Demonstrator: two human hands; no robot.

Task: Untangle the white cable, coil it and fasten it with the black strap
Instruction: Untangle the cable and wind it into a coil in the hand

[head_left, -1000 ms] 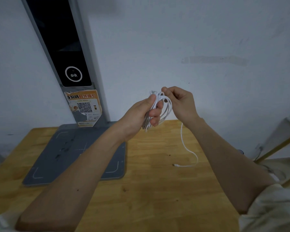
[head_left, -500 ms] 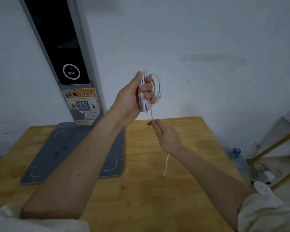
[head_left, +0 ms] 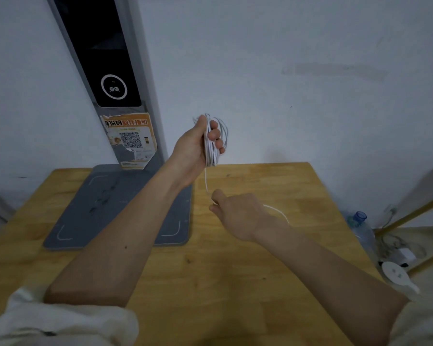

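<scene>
Here, in the head view, the left hand (head_left: 194,146) is raised above the wooden table (head_left: 235,283), its fingers and thumb curled round a bundle of loops of the white cable (head_left: 211,146). A single strand hangs straight down from the coil to the right hand (head_left: 238,213), lower and just above the tabletop, whose thumb and forefinger pinch it; the free tail curves out behind that wrist. A grey scanner base (head_left: 115,208) with an upright column (head_left: 103,71) stands at the table's left rear, bearing an orange QR sticker (head_left: 131,139). On the floor to the right stands a water bottle (head_left: 360,226); its contents cannot be told.
</scene>
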